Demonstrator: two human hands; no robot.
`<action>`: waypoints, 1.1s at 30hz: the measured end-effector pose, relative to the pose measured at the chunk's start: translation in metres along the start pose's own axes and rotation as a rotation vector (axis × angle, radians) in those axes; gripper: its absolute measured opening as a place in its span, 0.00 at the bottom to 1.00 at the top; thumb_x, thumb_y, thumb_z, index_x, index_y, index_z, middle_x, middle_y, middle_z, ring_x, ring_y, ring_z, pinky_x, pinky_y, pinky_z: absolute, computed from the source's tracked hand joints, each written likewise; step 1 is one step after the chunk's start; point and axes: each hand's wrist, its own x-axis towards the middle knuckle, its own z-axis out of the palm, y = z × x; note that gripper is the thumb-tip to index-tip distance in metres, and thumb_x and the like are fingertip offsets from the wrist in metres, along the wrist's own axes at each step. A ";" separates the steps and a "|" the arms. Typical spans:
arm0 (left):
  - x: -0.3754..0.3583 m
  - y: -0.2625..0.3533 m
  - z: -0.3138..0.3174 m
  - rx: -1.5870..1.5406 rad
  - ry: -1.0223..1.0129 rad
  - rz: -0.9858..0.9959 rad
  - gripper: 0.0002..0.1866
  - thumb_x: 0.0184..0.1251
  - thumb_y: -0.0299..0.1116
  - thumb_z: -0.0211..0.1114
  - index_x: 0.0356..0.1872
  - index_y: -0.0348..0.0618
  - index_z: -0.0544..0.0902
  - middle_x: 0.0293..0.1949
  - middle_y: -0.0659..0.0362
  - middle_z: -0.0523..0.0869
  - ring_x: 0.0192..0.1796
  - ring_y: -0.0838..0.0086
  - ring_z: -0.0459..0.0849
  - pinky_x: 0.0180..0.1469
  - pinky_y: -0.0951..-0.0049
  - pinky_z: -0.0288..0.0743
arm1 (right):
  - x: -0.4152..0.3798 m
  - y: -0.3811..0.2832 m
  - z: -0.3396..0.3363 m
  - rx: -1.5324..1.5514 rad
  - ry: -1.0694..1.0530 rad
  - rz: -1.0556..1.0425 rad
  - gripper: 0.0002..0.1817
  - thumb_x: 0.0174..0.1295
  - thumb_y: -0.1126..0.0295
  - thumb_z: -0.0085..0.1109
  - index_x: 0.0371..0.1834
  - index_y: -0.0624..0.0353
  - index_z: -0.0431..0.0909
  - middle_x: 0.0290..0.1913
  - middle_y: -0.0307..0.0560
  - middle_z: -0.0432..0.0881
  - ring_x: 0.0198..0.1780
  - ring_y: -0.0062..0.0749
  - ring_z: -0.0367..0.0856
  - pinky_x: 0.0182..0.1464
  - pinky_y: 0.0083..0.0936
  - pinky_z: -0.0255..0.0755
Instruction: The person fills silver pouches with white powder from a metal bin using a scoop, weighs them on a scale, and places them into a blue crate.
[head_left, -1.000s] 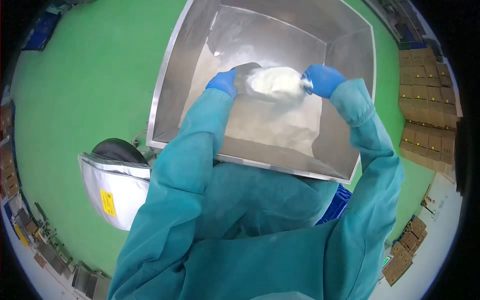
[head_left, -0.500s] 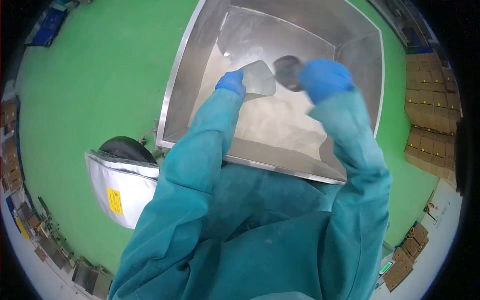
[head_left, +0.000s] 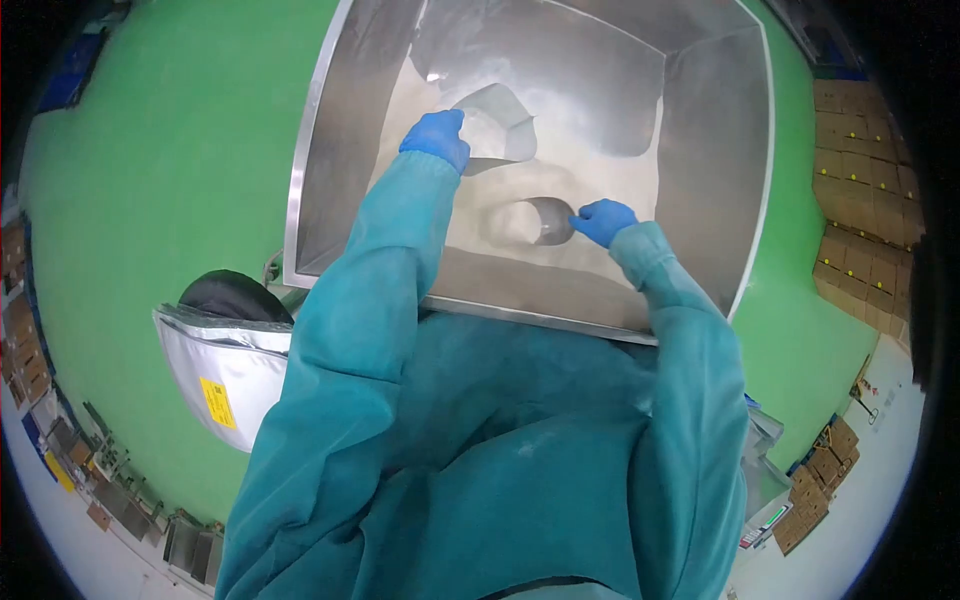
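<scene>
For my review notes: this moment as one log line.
left hand: holds open pouch; right hand: scoop in powder; place: metal bin

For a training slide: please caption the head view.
Left hand holding an open bag, right hand a metal scoop in pale powder inside a metal bin.

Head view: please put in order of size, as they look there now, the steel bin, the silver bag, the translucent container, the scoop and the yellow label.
1. Steel bin
2. Silver bag, partly hidden
3. Translucent container
Unsure: scoop and yellow label; powder partly hides the scoop.
</scene>
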 end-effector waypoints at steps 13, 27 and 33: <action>0.031 -0.023 0.053 -0.203 -0.092 0.078 0.19 0.55 0.37 0.62 0.49 0.44 0.81 0.48 0.47 0.82 0.51 0.58 0.81 0.55 0.60 0.73 | -0.072 -0.116 -0.209 -0.416 0.463 -0.119 0.20 0.58 0.52 0.50 0.26 0.56 0.83 0.30 0.54 0.82 0.32 0.52 0.80 0.38 0.44 0.73; 0.019 -0.008 0.034 0.059 -0.027 0.111 0.15 0.54 0.30 0.58 0.45 0.45 0.81 0.46 0.46 0.82 0.49 0.54 0.81 0.53 0.59 0.74 | -0.009 -0.016 -0.041 -0.281 -0.030 0.059 0.31 0.59 0.45 0.53 0.59 0.54 0.73 0.60 0.52 0.73 0.63 0.45 0.69 0.64 0.35 0.62; 0.022 -0.004 0.060 0.038 -0.093 0.087 0.10 0.55 0.34 0.58 0.35 0.45 0.84 0.40 0.46 0.84 0.45 0.54 0.84 0.51 0.59 0.76 | 0.086 -0.095 -0.075 0.404 0.379 -0.053 0.23 0.58 0.58 0.56 0.50 0.65 0.75 0.46 0.61 0.80 0.49 0.54 0.79 0.52 0.38 0.72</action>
